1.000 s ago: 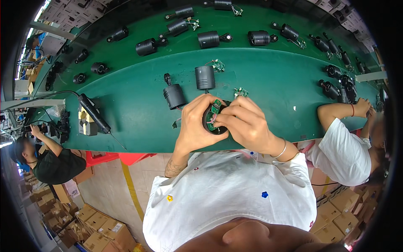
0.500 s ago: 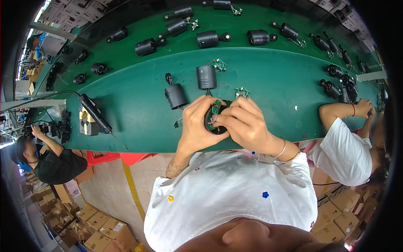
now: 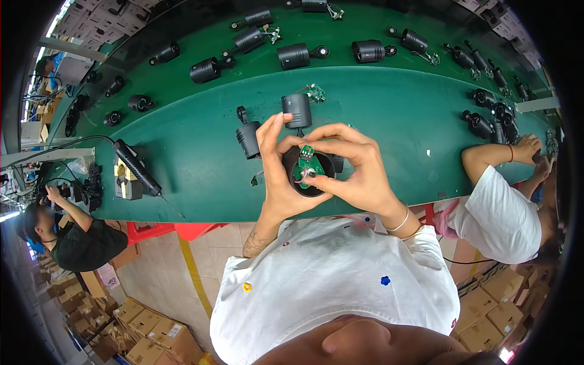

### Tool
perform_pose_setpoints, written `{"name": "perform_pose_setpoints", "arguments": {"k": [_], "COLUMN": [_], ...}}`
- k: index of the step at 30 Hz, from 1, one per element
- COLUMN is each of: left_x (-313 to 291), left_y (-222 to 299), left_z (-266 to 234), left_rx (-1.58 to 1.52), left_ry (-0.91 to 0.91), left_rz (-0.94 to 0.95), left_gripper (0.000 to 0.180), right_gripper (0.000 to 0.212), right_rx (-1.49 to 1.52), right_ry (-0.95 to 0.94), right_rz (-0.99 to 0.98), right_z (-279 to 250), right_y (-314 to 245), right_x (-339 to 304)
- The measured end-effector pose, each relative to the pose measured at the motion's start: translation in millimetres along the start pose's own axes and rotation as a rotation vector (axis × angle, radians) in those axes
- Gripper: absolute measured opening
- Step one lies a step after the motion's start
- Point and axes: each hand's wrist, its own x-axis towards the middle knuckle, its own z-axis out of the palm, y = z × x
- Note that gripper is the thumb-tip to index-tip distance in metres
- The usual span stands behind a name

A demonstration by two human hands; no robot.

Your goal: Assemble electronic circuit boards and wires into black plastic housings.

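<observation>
While the left hand (image 3: pixel 281 185) curls around the side of a black cup-shaped housing (image 3: pixel 326 162), mouth up, the right hand (image 3: pixel 367 176) arches over the far rim from the right. The right thumb reaches inside to the green circuit board (image 3: pixel 311 165) sitting in the mouth between the 2 hands; I cannot tell whether thumb and fingers pinch it. Pinkish wires (image 3: pixel 298 176) lie beside the thumb tip. Just left of the left hand are a small green board (image 3: pixel 255 180) and, slightly beyond it, a black ribbed cylinder (image 3: pixel 248 140) with a ring at its far end. Past the left fingertips, a 2nd ribbed cylinder (image 3: pixel 297 111) rests on the green table (image 3: pixel 389 109), a wired board (image 3: pixel 316 92) near its far right corner. Well left of the left hand, a black power screwdriver (image 3: pixel 135 164) leans on a dark block (image 3: pixel 126 186) with pale yellow parts. Well right of the right hand sits a co-worker (image 3: pixel 502 216) in white. Farthest beyond both hands, more black cylinders (image 3: pixel 294 55) lie spread on a darker green strip (image 3: pixel 337 36).
</observation>
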Motion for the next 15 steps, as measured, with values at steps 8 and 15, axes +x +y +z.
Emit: {"name": "perform_pose_setpoints", "arguments": {"k": [8,15], "left_x": [2,1], "left_y": [11,12], "left_z": [0,4], "left_rx": [0.071,0.035], "left_ry": [-0.064,-0.036], "left_rz": [-0.112,-0.151], "left_gripper": [0.107,0.107], "right_gripper": [0.038,0.035], "right_rx": [0.117,0.474], "right_ry": [-0.038,-0.070], "right_rz": [-0.009,0.082], "right_z": [-1,-2], "right_y": [10,23], "right_x": [3,10]}}
